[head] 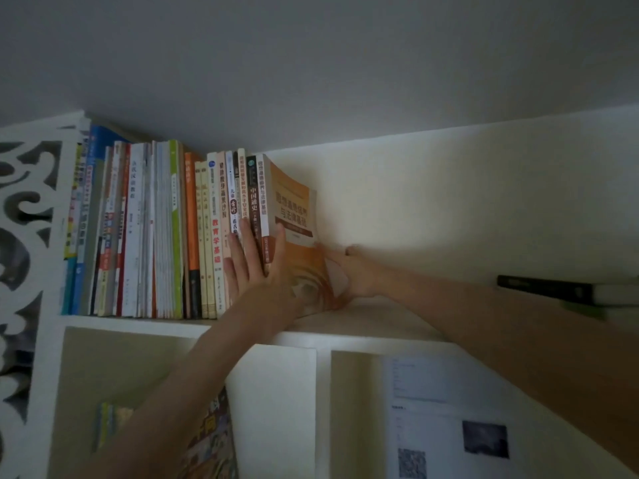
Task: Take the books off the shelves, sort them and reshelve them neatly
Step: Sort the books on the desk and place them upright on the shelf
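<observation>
A row of upright books [166,233] fills the left half of the top shelf [363,326]. At the row's right end stands an orange book [294,216], its cover facing right and leaning slightly. My left hand [256,267] lies flat with straight fingers against the spines at that end, thumb on the orange cover. My right hand [356,271] reaches in from the right and touches the orange book's far edge near its bottom; how its fingers lie there is hard to make out.
A dark book [553,288] lies flat at the shelf's far right. White carved fretwork [24,236] borders the left side. Below are compartments with a colourful book [214,440] and printed paper sheets [446,420]. The ceiling is close above.
</observation>
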Action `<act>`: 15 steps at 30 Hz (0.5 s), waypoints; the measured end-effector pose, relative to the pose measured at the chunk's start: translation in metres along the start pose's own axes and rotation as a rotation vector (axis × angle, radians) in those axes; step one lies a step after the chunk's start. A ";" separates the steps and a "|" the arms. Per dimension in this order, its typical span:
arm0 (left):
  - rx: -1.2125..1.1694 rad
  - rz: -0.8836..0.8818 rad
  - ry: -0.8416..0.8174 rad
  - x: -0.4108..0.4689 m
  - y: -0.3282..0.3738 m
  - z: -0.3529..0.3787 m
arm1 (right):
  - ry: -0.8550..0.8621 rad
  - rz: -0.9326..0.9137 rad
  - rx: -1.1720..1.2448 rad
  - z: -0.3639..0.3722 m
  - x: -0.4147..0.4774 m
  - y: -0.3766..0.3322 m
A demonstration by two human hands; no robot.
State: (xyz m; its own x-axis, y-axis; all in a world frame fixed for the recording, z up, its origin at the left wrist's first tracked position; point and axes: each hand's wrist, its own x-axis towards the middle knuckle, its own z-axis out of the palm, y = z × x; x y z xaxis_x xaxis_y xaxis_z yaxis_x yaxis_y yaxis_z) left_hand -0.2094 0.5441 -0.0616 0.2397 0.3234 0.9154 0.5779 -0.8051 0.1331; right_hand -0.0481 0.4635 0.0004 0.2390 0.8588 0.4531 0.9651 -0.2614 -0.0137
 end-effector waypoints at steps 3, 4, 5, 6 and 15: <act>-0.054 -0.003 0.066 -0.004 0.009 -0.005 | -0.005 0.018 -0.028 -0.020 -0.016 -0.008; -0.103 -0.004 0.065 -0.006 0.018 -0.010 | 0.001 0.049 -0.009 -0.030 -0.022 -0.007; -0.145 0.029 0.033 -0.009 0.032 -0.018 | 0.006 0.080 0.004 -0.042 -0.029 -0.005; -0.203 0.083 -0.002 -0.011 0.051 -0.029 | 0.015 0.105 0.019 -0.057 -0.037 -0.003; -1.165 -0.130 -1.008 -0.002 0.193 -0.069 | -0.202 0.691 0.025 -0.173 -0.188 0.082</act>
State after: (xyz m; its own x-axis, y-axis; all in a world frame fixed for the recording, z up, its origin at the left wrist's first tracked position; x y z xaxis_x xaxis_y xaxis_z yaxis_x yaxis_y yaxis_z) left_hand -0.1517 0.3537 -0.0120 0.9238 0.2237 0.3108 -0.1570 -0.5191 0.8402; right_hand -0.0323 0.2039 0.0681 0.8087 0.5663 0.1593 0.5877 -0.7663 -0.2594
